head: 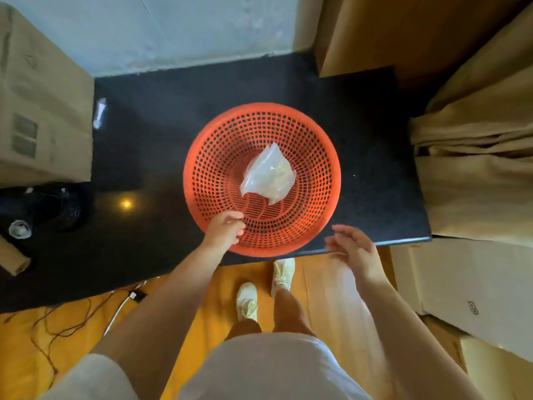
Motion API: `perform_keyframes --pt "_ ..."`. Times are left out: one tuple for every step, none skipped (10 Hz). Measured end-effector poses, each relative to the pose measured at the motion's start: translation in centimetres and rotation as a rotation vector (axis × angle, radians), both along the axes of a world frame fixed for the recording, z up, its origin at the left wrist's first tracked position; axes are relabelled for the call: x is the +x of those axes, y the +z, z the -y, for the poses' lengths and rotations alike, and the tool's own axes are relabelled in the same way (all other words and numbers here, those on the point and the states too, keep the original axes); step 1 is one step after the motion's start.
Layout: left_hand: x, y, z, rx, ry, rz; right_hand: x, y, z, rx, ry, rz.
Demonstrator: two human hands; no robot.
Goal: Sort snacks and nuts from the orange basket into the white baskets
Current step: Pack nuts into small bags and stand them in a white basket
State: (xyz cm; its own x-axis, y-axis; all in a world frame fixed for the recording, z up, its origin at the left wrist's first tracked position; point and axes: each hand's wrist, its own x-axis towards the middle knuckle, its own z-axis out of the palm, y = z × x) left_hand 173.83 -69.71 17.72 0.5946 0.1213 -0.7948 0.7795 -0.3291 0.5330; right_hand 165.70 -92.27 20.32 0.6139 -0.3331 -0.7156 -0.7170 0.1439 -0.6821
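Setting: storage or stock room, improvised as a work area.
Evidence, cartons: cardboard boxes stacked at left, right and rear, crowding the tabletop.
Evidence, packaging: folded brown wrapping material piled at right.
Evidence, floor: wooden floor with loose cables trailing across it.
Evidence, wall: plain pale wall behind.

Cardboard boxes flank a black table; cables cross the floor.
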Motion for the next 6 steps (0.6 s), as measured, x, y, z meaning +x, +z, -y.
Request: perform_keyframes --pt "2.8 -3.2 0.4 0.097 -0.062 0.063 6.4 -1.1 -0.6 0.059 0.131 0.079" --pt "5.5 -5.8 0.8 0.190 -0.184 0.213 11.2 -3.8 -1.6 -0.021 0.314 0.066" --pt "7.8 -7.7 0.6 0.175 -0.320 0.317 13.8 -6.3 -2.5 -0.214 0.574 0.071" --pt "8.8 -9.3 0.5 0.313 -0.534 0.433 15.3 -8.4 -2.9 -0.278 0.733 0.076" --pt "9.6 -10.2 0.5 0.313 -0.642 0.493 16.0 -10.0 -3.2 -0.311 0.816 0.090" --pt "10.0 -10.5 0.7 0.348 -0.780 0.649 16.3 -11.0 -3.6 -0.349 0.799 0.132"
